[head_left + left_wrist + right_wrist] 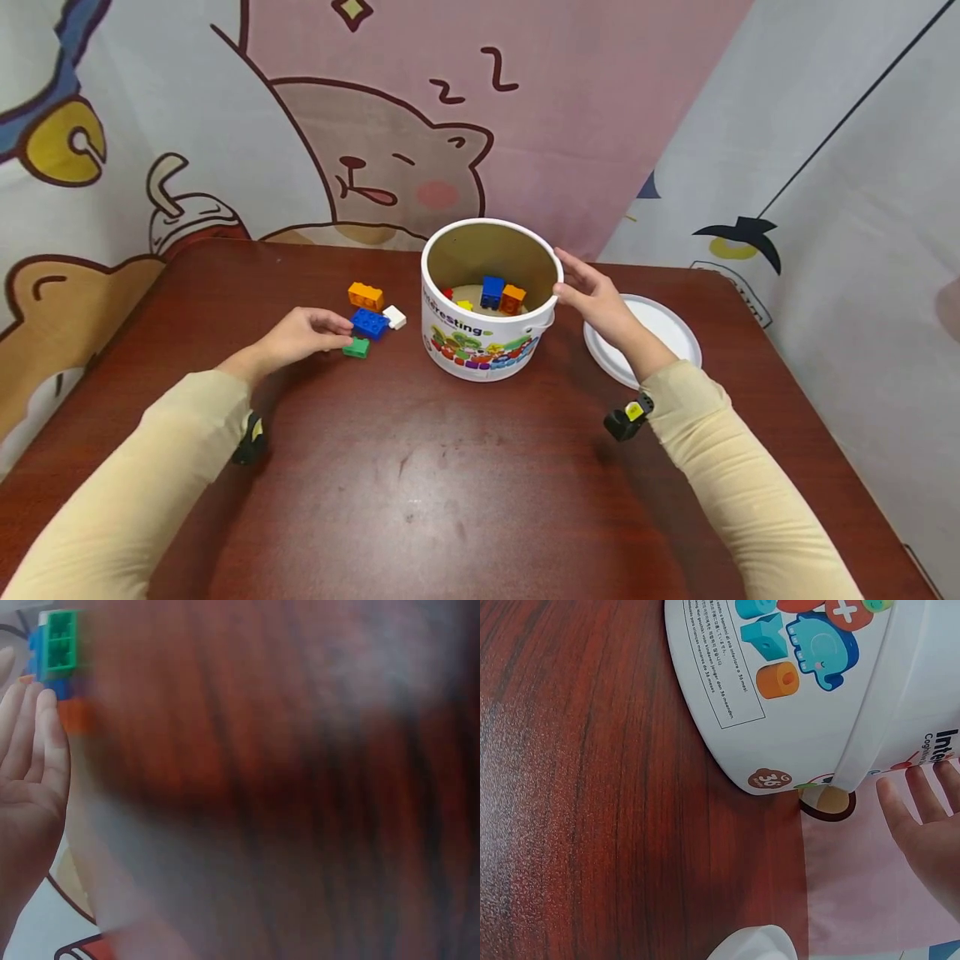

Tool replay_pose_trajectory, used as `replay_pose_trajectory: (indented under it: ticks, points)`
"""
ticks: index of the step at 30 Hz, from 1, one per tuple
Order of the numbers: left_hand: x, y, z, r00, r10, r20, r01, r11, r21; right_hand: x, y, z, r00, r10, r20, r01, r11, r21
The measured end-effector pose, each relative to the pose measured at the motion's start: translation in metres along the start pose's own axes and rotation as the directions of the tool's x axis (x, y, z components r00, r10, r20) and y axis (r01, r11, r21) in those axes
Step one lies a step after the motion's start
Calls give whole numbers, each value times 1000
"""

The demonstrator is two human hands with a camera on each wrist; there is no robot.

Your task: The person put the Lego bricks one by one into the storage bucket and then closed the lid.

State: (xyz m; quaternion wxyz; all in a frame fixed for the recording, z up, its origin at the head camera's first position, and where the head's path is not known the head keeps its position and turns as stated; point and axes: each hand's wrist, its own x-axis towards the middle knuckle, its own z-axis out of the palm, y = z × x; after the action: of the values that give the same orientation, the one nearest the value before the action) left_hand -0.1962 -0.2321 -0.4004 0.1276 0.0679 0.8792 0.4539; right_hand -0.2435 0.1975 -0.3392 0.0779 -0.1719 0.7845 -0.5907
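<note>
1. Green brick (pixel 356 347) lies on the brown table (pixel 465 500), left of the bucket (pixel 483 372), right beside the left hand's fingertips.
2. Left hand (pixel 300 337) reaches in from the side with loosely extended fingers and a gap between thumb and forefinger; it seems to grip nothing, though whether a fingertip touches a brick is hard to tell, since a blurred brown surface fills most of the left wrist view.
3. Close around the green brick are a blue brick (pixel 370 323), a white brick (pixel 394 317) just beside the blue one's right end, and an orange brick (pixel 366 297) on the far side.
4. Right hand (pixel 600 308) rests its fingertips against the bucket's right rim, fingers mostly straight rather than closed round it.
5. Inside the open bucket sit another blue block (pixel 492 292), another orange block (pixel 512 299), and bits of red and yellow; the near wall cuts off part of the contents.
6. A round white lid (pixel 667 325) lies right of the bucket, partly covered by the right hand and forearm.
7. Behind the table hangs a printed cloth (pixel 600 108) with a sleeping bear.
</note>
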Motion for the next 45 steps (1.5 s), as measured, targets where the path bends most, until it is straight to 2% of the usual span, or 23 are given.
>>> replay_pose_trajectory:
  ticks: [16, 24, 30, 37, 45]
  points:
    - [6, -2, 10, 996, 87, 28, -90, 986, 140, 0, -2, 0, 1000, -5, -4, 5, 1000, 11]
    - [1, 1, 3, 999, 47, -3, -46, 988, 147, 0, -2, 0, 1000, -11, 1, 11, 1000, 12]
    - [-2, 9, -8, 999, 2, -36, 2, 995, 101, 0, -2, -1, 1000, -6, 1, 6, 1000, 11]
    - [-2, 23, -18, 999, 15, -44, -12, 997, 72, 0, -1, -1, 1000, -9, -1, 9, 1000, 14]
    - [1, 49, -28, 997, 45, -60, -41, 997, 60, 1, 0, -1, 1000, 3, -5, -3, 1000, 7]
